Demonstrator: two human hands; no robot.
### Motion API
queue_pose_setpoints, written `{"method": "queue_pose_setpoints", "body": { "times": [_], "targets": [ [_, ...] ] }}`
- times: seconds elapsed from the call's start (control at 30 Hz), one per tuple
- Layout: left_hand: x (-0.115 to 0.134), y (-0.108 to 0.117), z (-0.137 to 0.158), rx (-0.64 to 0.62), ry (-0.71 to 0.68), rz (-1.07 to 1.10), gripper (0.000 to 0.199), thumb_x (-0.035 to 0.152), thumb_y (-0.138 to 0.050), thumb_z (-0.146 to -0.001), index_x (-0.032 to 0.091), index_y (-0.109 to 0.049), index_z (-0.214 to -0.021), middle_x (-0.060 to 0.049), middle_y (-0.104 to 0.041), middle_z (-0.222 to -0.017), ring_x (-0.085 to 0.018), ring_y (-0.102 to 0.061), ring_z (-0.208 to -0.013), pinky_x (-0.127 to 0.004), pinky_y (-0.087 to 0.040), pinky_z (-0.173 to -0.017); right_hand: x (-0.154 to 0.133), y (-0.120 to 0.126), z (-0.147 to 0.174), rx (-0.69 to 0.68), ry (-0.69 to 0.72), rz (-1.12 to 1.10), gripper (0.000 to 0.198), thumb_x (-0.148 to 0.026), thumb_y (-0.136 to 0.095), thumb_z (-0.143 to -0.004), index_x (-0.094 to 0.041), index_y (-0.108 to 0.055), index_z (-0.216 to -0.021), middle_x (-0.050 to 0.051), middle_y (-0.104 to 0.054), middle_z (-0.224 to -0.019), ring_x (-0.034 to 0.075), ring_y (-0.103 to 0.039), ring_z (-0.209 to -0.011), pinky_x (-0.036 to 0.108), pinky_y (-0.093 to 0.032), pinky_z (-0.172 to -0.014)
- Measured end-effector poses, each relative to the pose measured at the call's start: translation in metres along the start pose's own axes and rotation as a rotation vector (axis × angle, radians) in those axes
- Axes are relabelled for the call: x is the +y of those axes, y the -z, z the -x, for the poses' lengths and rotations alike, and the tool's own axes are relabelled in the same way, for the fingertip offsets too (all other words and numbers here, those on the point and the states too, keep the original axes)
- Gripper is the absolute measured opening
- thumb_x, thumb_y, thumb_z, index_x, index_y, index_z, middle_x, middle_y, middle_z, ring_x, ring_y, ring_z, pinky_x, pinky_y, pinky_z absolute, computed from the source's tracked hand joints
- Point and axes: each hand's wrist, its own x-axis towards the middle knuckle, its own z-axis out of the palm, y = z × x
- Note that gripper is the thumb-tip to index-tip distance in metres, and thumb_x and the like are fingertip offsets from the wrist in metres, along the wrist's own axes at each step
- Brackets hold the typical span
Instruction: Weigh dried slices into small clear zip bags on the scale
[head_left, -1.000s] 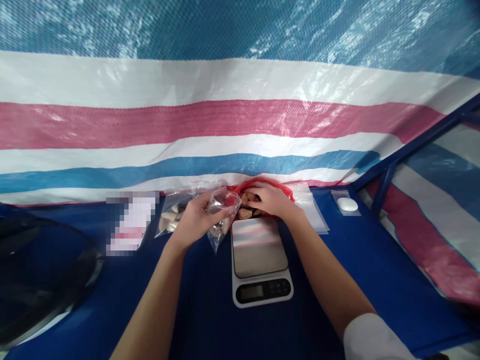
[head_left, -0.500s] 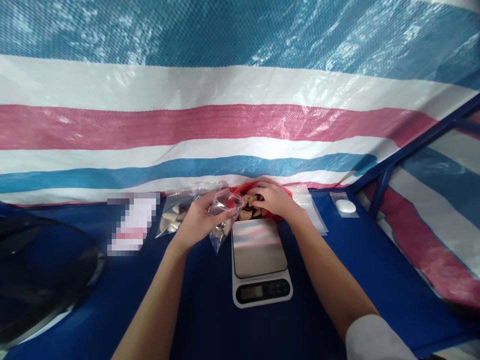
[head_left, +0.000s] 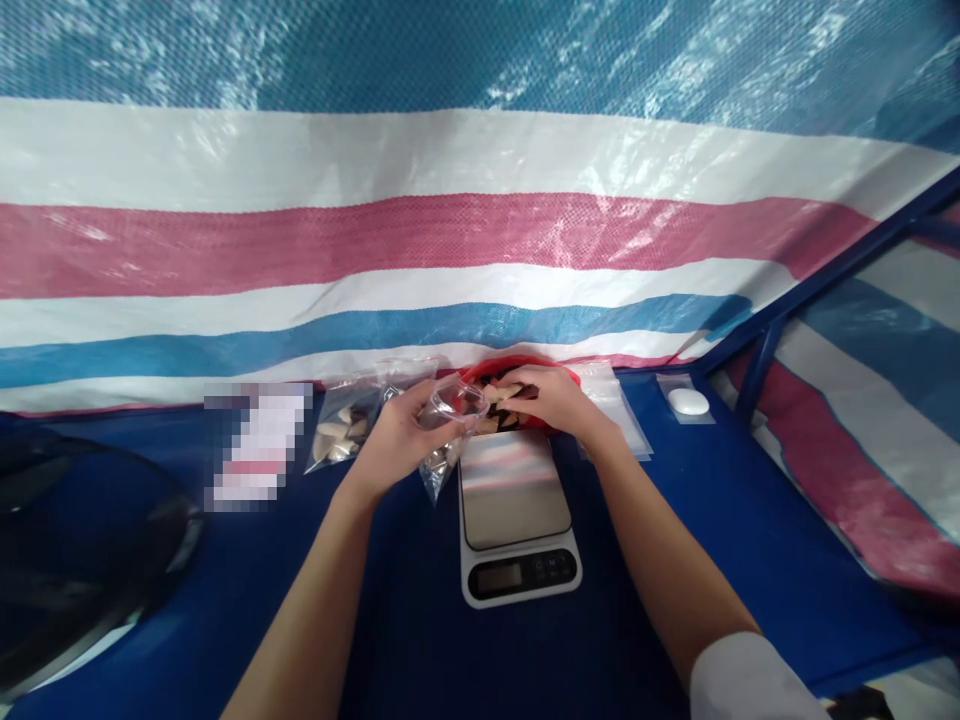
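Note:
My left hand (head_left: 401, 430) is closed around a clear plastic cup (head_left: 459, 398), whose open rim faces up and towards the red bag. My right hand (head_left: 551, 395) reaches over the red bag (head_left: 574, 375), fingers pinching a tan wedge-shaped piece (head_left: 506, 394). More tan pieces with dark skin lie in that bag; what they are I cannot tell. Just in front of the bag is a white kitchen scale (head_left: 516, 490) with a bare metal plate. Below the cup, a small clear bag (head_left: 439, 465) holds similar pieces.
Another clear bag of pieces (head_left: 341, 435) lies at the left, beside a blurred-out card (head_left: 259, 440). Flat clear bags (head_left: 626, 420) and a white oval object in a bag (head_left: 688, 402) lie right. A dark round object (head_left: 82, 560) stands front left; striped sheeting (head_left: 450, 230) hangs behind.
My right hand has shifted slightly in the red bag, and a tan piece now shows between its fingertips. The cup stays in my left hand. The view has shifted a little.

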Motion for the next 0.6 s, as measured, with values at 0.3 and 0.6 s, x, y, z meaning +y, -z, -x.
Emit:
{"method": "queue_pose_setpoints", "body": {
  "times": [0.3, 0.6],
  "targets": [
    [0.003, -0.012, 0.000, -0.076, -0.035, -0.013, 0.055, 0.046, -0.076, -0.081, 0.017, -0.068, -0.128, -0.011, -0.073, -0.123, -0.030, -0.068, -0.112, -0.044, -0.053, -0.102, -0.031, 0.037, 0.021, 0.064, -0.056, -0.279, 0.028, -0.040, -0.074, -0.083, -0.024, -0.077, -0.105, 0.002, -0.077, -0.106, 0.021, -0.073, -0.092, 0.036, -0.061, -0.087],
    [0.008, -0.023, 0.000, -0.114, -0.096, -0.053, 0.059, 0.042, -0.078, -0.079, 0.018, -0.066, -0.132, -0.011, -0.068, -0.133, -0.033, -0.062, -0.124, -0.045, -0.048, -0.109, -0.072, 0.047, 0.030, -0.019, 0.154, -0.049, 0.014, -0.032, -0.066, -0.093, -0.024, -0.077, -0.097, 0.000, -0.076, -0.100, 0.019, -0.070, -0.090, 0.029, -0.054, -0.083]
  ]
}}
